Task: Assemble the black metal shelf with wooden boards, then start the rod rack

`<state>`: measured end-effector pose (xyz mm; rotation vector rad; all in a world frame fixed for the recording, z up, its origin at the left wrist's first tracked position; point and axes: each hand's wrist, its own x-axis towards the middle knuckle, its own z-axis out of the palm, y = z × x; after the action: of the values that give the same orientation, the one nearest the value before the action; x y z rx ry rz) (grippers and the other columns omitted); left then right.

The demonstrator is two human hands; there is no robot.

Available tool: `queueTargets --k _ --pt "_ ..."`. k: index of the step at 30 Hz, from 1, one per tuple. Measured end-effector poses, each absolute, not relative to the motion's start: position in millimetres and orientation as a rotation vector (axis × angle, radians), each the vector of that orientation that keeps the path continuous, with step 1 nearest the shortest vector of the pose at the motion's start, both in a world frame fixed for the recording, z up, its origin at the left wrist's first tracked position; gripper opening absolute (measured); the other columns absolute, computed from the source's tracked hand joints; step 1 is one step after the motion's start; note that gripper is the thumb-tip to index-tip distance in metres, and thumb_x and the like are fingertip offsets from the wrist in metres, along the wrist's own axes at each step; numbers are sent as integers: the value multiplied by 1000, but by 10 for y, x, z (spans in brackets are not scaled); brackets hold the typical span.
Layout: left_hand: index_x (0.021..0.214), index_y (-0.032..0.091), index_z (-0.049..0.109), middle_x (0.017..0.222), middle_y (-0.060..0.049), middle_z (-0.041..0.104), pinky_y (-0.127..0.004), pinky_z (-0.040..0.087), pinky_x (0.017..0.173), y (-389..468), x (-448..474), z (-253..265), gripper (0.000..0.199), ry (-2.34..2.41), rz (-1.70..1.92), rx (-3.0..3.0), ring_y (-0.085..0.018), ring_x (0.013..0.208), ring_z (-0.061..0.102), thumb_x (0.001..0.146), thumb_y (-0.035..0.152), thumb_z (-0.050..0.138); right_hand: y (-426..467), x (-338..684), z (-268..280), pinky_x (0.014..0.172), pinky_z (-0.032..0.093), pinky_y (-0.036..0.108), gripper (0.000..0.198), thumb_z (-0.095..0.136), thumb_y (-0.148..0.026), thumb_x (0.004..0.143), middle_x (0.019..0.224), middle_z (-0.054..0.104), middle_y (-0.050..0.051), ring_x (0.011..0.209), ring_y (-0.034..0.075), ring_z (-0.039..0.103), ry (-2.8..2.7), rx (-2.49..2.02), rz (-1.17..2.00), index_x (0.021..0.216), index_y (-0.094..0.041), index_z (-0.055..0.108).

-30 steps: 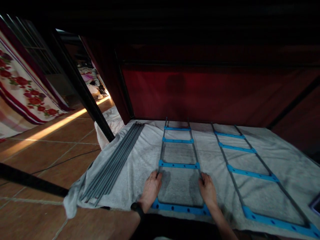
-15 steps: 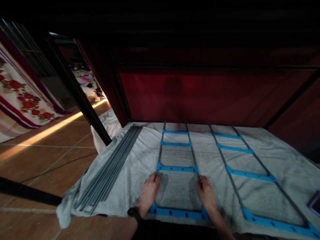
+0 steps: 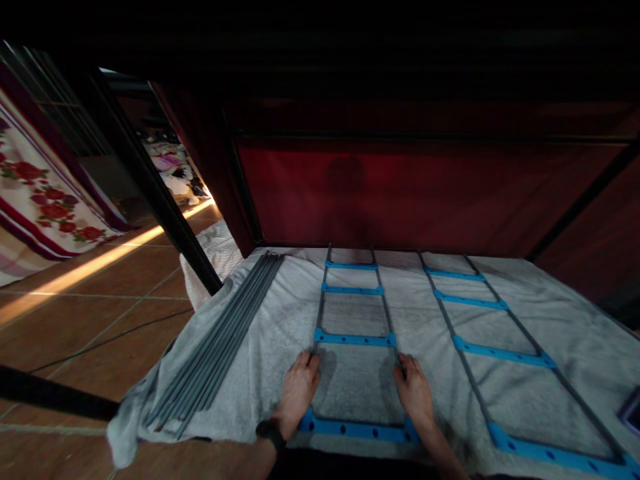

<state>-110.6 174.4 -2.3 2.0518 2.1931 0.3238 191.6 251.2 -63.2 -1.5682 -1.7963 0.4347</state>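
In the middle of the cloth lies a ladder-shaped frame, made of two grey rods joined by several blue crosspieces with holes. My left hand is closed around its left rod, between the two nearest crosspieces. On the opposite side my right hand grips the right rod at about the same level. The rod sections under both hands are mostly hidden. To the right rests a second, similar frame, touched by neither hand. A bundle of loose grey rods lies left of my left hand.
A grey cloth covers the low surface, with a dark red panel behind it. A black post slants at the left. A dark device sits at the right edge. A cable crosses the tiled floor.
Both hands keep their hold on the middle frame's rods. The whole view has shifted very slightly; nothing else visibly moves.
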Motion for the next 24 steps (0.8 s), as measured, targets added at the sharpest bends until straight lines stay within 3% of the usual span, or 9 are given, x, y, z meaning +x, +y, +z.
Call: queueTargets --k 10,14,24 --pt "126 19 57 119 -10 63 -37 50 99 1712 -1115 -156 40 2208 408 2090 -22 115 60 91 13 39 2493 1927 -619 97 48 44 47 37 -46 92 115 65 16 108 30 63 -1786 -1544 451 116 -15 62" --pt "134 15 51 128 -14 62 -40 47 104 1709 -1101 -190 46 2263 396 2100 -24 122 57 91 13 38 2489 1950 -638 95 49 44 45 39 -45 91 115 64 16 107 30 64 -1779 -1520 484 117 -16 61" --pt "145 7 44 134 -16 59 -32 42 108 1697 -1048 -8 54 2234 321 1971 -23 126 55 91 14 35 2502 1963 -660 95 49 42 42 40 -41 92 114 64 15 107 29 63 -1798 -1528 465 117 -14 60"
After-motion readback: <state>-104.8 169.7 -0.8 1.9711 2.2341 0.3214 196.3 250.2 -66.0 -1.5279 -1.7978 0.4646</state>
